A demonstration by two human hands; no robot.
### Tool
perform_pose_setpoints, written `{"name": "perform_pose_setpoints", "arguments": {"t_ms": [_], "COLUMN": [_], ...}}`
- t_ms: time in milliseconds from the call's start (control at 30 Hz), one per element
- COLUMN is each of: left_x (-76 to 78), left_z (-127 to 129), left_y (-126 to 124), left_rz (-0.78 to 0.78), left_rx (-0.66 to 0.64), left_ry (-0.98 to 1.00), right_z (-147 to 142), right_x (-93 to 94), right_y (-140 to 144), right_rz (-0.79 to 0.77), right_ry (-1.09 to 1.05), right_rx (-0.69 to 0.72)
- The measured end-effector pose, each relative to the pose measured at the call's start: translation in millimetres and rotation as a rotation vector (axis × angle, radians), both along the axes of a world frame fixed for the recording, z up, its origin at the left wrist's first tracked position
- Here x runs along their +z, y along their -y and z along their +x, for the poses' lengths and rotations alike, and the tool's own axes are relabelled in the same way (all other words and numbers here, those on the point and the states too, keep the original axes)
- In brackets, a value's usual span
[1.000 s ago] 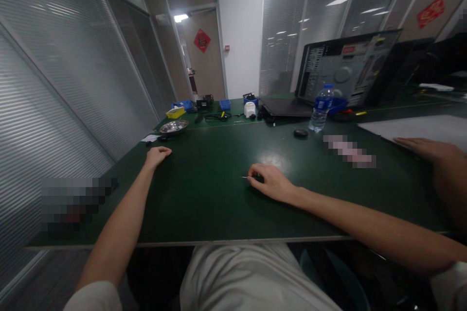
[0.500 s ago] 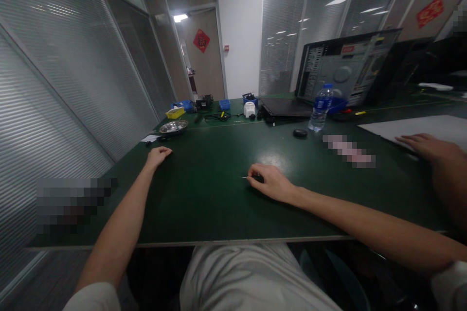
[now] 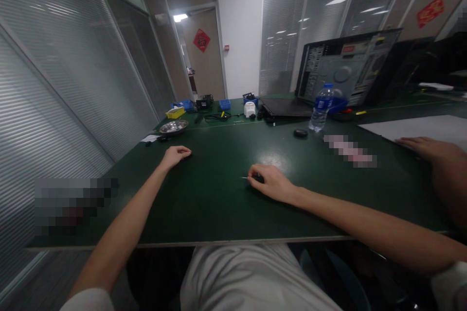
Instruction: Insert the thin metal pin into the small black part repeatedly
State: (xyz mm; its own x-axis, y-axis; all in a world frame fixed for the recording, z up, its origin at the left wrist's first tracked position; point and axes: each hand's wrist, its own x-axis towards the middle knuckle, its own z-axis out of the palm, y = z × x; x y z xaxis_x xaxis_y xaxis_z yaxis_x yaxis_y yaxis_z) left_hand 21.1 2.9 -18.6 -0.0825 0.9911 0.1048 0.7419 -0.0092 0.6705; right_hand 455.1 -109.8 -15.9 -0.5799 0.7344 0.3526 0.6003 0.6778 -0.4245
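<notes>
My right hand (image 3: 272,181) rests on the green table (image 3: 204,204), its fingers closed round what looks like a small screwdriver (image 3: 244,177). The thin metal shaft points left, and the dark handle is mostly covered by my palm. Over the left half of the table is my left hand (image 3: 176,156), thumb and fingertips pinched together. What it holds, if anything, is too small to make out. Beyond it lies a shallow metal dish (image 3: 174,127) with small shiny pieces in it.
A water bottle (image 3: 321,107) and a small black object (image 3: 300,133) stand right of centre. Behind are an open computer case (image 3: 343,70), a flat black panel (image 3: 286,107) and a yellow tray (image 3: 175,112). Another person's hand (image 3: 425,148) rests on a white sheet (image 3: 434,129) at right.
My left hand has moved right, away from the dish side toward the middle of the table, still pinched. My right hand has stayed in place with the screwdriver.
</notes>
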Motion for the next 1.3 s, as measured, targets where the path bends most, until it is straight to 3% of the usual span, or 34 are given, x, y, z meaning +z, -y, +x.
{"name": "perform_pose_setpoints", "arguments": {"t_ms": [233,367,500,633,1300], "left_x": [1.9,3.1,9.9,15.1,9.5], "left_z": [127.1,167.7,174.2,171.1,176.5], "left_y": [49.1,78.2,90.1,94.3,99.9], "left_rz": [-0.075,-0.008,0.057,0.046,0.136], "left_rx": [-0.61,-0.811,-0.89,-0.872,-0.803], "left_ry": [0.147,0.183,0.134,0.089,0.051], "right_z": [-1.2,-1.6,-1.9,-2.5,-4.1], "right_x": [1.1,1.3,-0.2,-1.1,1.0], "right_y": [0.6,1.0,1.8,3.5,5.0], "right_rz": [-0.006,0.0,0.024,0.051,0.065], "right_ry": [0.011,0.027,0.036,0.053,0.112], "right_rx": [0.002,0.005,0.009,-0.011,-0.072]}}
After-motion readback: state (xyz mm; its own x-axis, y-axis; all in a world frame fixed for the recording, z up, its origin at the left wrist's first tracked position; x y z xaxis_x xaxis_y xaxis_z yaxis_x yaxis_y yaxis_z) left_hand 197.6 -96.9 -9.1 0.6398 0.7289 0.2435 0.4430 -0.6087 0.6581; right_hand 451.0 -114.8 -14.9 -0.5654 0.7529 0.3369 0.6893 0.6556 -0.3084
